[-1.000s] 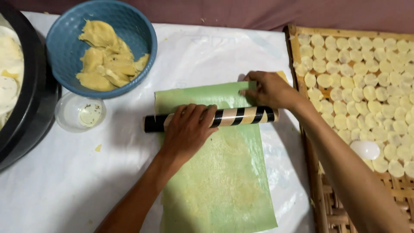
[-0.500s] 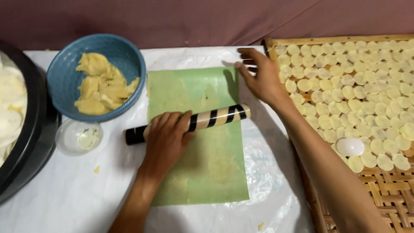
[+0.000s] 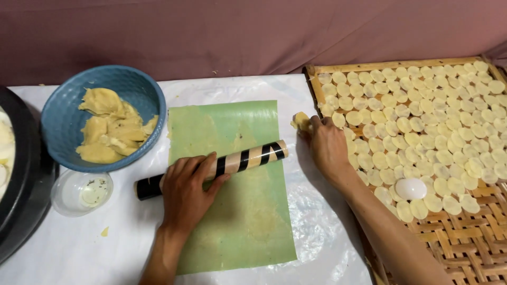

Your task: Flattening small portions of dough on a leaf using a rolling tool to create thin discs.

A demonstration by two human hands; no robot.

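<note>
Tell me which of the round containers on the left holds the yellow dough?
The blue bowl, the bigger one; the small clear dish below it holds none.

Green sheet [image 3: 232, 184], blue bowl [image 3: 63, 121] (yellow dough [image 3: 108, 126]), black-and-tan striped rolling pin [image 3: 248, 157].
</note>
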